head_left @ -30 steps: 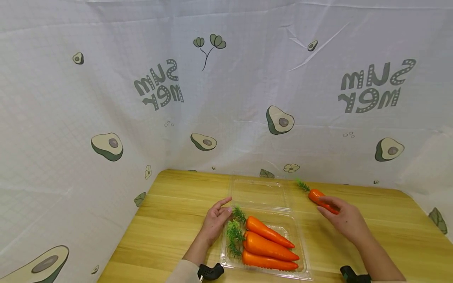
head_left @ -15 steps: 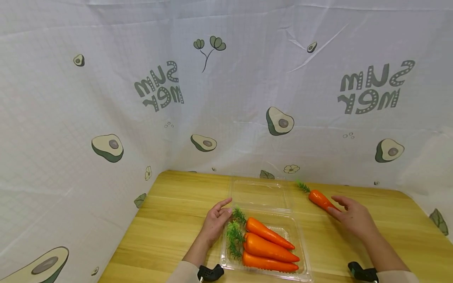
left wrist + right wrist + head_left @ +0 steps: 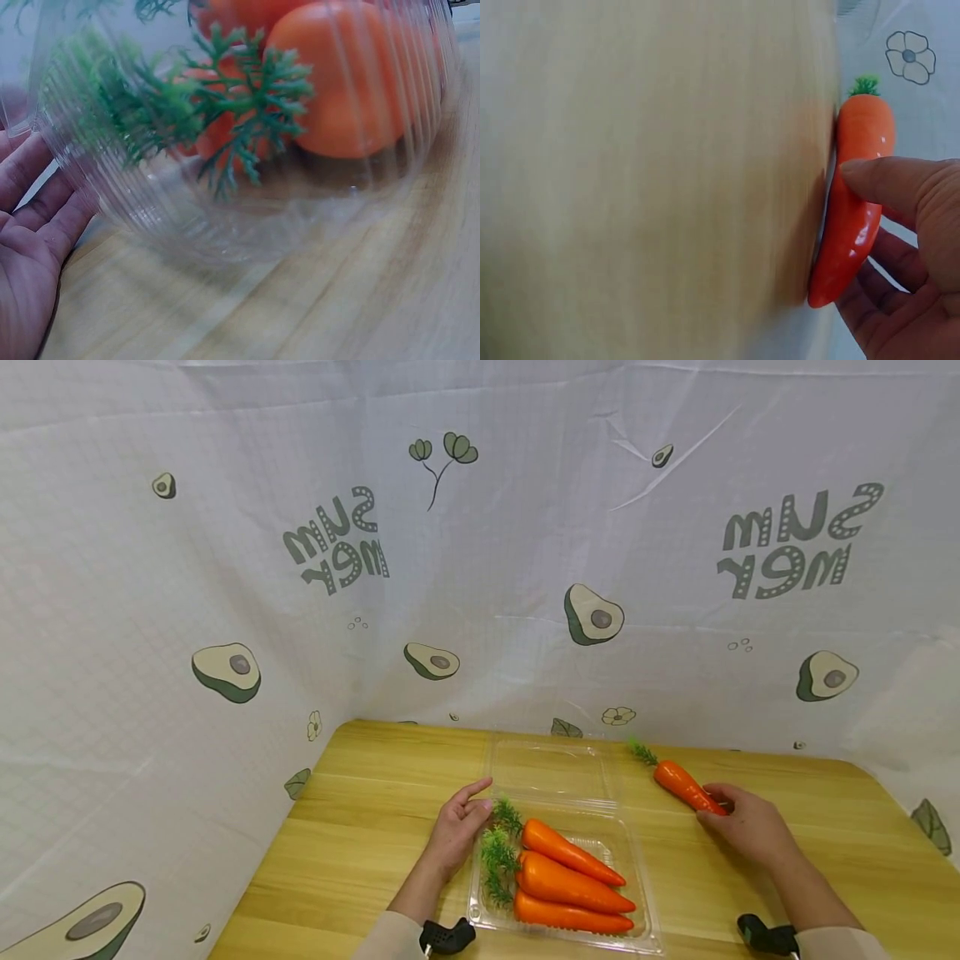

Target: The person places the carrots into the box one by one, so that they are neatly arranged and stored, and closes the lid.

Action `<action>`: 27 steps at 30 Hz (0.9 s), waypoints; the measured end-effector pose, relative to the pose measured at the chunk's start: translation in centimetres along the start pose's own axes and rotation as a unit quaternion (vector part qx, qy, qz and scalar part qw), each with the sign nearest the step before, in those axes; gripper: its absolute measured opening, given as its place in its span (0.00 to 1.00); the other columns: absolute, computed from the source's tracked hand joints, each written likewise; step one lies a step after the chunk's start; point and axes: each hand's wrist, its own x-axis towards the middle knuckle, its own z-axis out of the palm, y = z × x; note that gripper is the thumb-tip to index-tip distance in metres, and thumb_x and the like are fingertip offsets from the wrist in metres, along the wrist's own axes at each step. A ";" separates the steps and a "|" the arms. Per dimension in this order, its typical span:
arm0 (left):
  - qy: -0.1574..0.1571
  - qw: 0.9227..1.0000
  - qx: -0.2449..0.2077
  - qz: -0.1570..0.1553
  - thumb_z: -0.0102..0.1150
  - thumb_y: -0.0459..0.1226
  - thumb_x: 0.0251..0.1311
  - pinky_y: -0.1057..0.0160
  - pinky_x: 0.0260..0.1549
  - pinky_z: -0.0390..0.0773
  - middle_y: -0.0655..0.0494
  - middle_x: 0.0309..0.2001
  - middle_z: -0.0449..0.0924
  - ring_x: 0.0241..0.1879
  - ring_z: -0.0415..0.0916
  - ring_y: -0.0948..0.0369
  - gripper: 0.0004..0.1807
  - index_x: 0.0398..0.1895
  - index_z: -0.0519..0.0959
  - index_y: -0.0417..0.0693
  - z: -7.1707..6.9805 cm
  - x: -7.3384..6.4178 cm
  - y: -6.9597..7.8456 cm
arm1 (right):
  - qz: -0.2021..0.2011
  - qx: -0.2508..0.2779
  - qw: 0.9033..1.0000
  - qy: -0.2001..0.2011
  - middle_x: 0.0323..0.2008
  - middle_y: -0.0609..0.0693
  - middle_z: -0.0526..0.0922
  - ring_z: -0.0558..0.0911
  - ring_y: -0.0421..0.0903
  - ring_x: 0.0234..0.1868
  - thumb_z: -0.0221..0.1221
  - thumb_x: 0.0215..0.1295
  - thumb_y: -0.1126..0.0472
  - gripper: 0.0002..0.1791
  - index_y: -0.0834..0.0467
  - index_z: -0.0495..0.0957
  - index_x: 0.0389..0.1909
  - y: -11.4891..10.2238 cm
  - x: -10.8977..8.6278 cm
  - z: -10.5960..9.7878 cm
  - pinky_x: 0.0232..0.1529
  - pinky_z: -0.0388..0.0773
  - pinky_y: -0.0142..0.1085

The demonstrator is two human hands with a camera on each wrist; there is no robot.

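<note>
On the right of the table, my right hand [image 3: 750, 827] pinches the tapered end of a glossy orange carrot [image 3: 678, 783]. Its green tuft [image 3: 642, 753] points away to the left. The right wrist view has my thumb [image 3: 885, 180] lying over the carrot [image 3: 862, 127], with the other fingers behind it. Beside a clear plastic clamshell box [image 3: 637, 860], my left hand [image 3: 453, 831] touches the left wall with loosely extended fingers [image 3: 45, 202]. Three carrots [image 3: 573, 885] lie side by side in the box, leafy tops [image 3: 495, 860] to the left.
The box's clear lid [image 3: 551, 768] lies folded back behind it on the wooden table [image 3: 375, 810]. A pale curtain [image 3: 480, 568] with avocado prints hangs at the table's back and left edges. Both wrists wear black camera mounts [image 3: 447, 935].
My right hand shifts to the right along the loose carrot to its narrow end, and now its thumb and fingers close there. The left hand and the box stay in place.
</note>
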 end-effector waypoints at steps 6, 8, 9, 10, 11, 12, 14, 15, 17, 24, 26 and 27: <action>-0.003 1.000 0.001 0.003 0.53 0.34 0.75 0.71 0.45 0.79 0.73 0.35 0.83 0.37 0.78 0.72 0.30 0.76 0.61 0.33 0.0 0.0 0.0 | -0.011 -0.015 1.000 -0.011 0.52 0.74 0.81 0.81 0.70 0.49 0.68 0.63 0.53 0.33 0.74 0.74 0.59 -0.1 0.1 -0.2 0.48 0.78 0.62; -0.003 1.000 0.001 0.003 0.53 0.34 0.75 0.71 0.44 0.79 0.73 0.35 0.83 0.37 0.77 0.72 0.29 0.76 0.62 0.34 0.0 0.0 0.0 | -0.012 -0.017 1.000 -0.010 0.51 0.74 0.81 0.82 0.68 0.48 0.68 0.64 0.53 0.33 0.74 0.74 0.59 -0.2 0.1 -0.2 0.47 0.78 0.62; -0.004 1.000 0.001 0.003 0.53 0.34 0.75 0.71 0.44 0.79 0.73 0.35 0.83 0.37 0.77 0.72 0.30 0.76 0.62 0.34 0.0 0.0 0.0 | -0.011 -0.019 1.000 -0.009 0.51 0.74 0.81 0.82 0.68 0.48 0.68 0.64 0.52 0.33 0.73 0.74 0.59 -0.2 0.0 -0.2 0.46 0.78 0.61; -0.004 1.000 0.002 0.002 0.53 0.34 0.75 0.71 0.45 0.79 0.73 0.35 0.83 0.37 0.77 0.72 0.30 0.76 0.62 0.34 0.0 0.0 0.1 | -0.012 -0.020 1.000 -0.007 0.51 0.74 0.82 0.82 0.68 0.48 0.68 0.64 0.52 0.33 0.73 0.74 0.59 -0.2 0.0 -0.2 0.46 0.78 0.61; -0.004 1.000 0.001 0.002 0.53 0.34 0.75 0.71 0.45 0.79 0.73 0.35 0.83 0.37 0.77 0.72 0.29 0.76 0.62 0.34 0.0 0.0 0.1 | -0.013 -0.021 1.000 -0.005 0.51 0.74 0.82 0.82 0.67 0.47 0.68 0.64 0.52 0.33 0.73 0.75 0.59 -0.3 -0.1 -0.2 0.46 0.78 0.61; -0.004 1.000 0.001 0.001 0.53 0.34 0.75 0.71 0.45 0.79 0.73 0.35 0.83 0.37 0.77 0.72 0.29 0.76 0.62 0.34 0.0 0.0 0.1 | -0.014 -0.022 1.000 -0.005 0.51 0.74 0.82 0.82 0.67 0.47 0.68 0.64 0.52 0.33 0.73 0.75 0.59 -0.3 -0.1 -0.2 0.46 0.78 0.61; -0.004 1.000 0.002 0.001 0.52 0.34 0.75 0.71 0.45 0.79 0.73 0.35 0.83 0.38 0.77 0.72 0.30 0.76 0.61 0.34 0.0 0.0 0.1 | -0.011 -0.023 1.000 -0.007 0.52 0.74 0.81 0.82 0.67 0.47 0.68 0.64 0.51 0.33 0.72 0.75 0.59 -0.6 -0.3 -0.2 0.46 0.78 0.61; -0.005 1.000 0.001 0.000 0.52 0.34 0.75 0.71 0.45 0.79 0.73 0.35 0.83 0.38 0.78 0.72 0.30 0.76 0.61 0.33 0.0 0.0 0.1 | -0.009 -0.022 1.000 -0.009 0.52 0.74 0.81 0.81 0.67 0.47 0.68 0.64 0.49 0.34 0.72 0.75 0.60 -0.7 -0.3 -0.2 0.46 0.78 0.61; -0.005 1.000 0.001 -0.002 0.52 0.34 0.75 0.71 0.45 0.79 0.73 0.35 0.83 0.39 0.78 0.72 0.30 0.76 0.60 0.33 0.0 0.0 0.1 | -0.005 -0.018 1.000 -0.012 0.51 0.74 0.81 0.81 0.67 0.48 0.68 0.65 0.48 0.35 0.72 0.74 0.61 -1.0 -0.6 -0.2 0.46 0.78 0.61; -0.004 1.000 -0.001 0.000 0.52 0.34 0.75 0.71 0.45 0.79 0.72 0.35 0.83 0.38 0.78 0.71 0.30 0.76 0.61 0.33 0.0 -0.1 0.0 | -0.005 0.001 1.000 -0.003 0.50 0.71 0.83 0.82 0.65 0.47 0.68 0.65 0.48 0.35 0.70 0.74 0.62 -2.0 -1.3 -0.3 0.44 0.80 0.58; -0.003 1.000 0.000 0.002 0.53 0.34 0.75 0.71 0.45 0.79 0.72 0.35 0.83 0.38 0.78 0.71 0.30 0.76 0.61 0.33 0.0 -0.1 0.0 | -0.005 0.003 1.000 0.001 0.50 0.70 0.83 0.83 0.64 0.47 0.68 0.65 0.48 0.34 0.69 0.75 0.62 -2.4 -1.5 -0.4 0.43 0.80 0.57; -0.003 1.000 0.001 0.003 0.53 0.34 0.75 0.71 0.45 0.79 0.72 0.35 0.83 0.38 0.77 0.71 0.30 0.76 0.61 0.33 0.0 -0.1 0.0 | -0.006 0.005 1.000 0.002 0.50 0.70 0.83 0.83 0.64 0.47 0.68 0.65 0.48 0.34 0.69 0.75 0.62 -2.7 -1.6 -0.5 0.43 0.80 0.57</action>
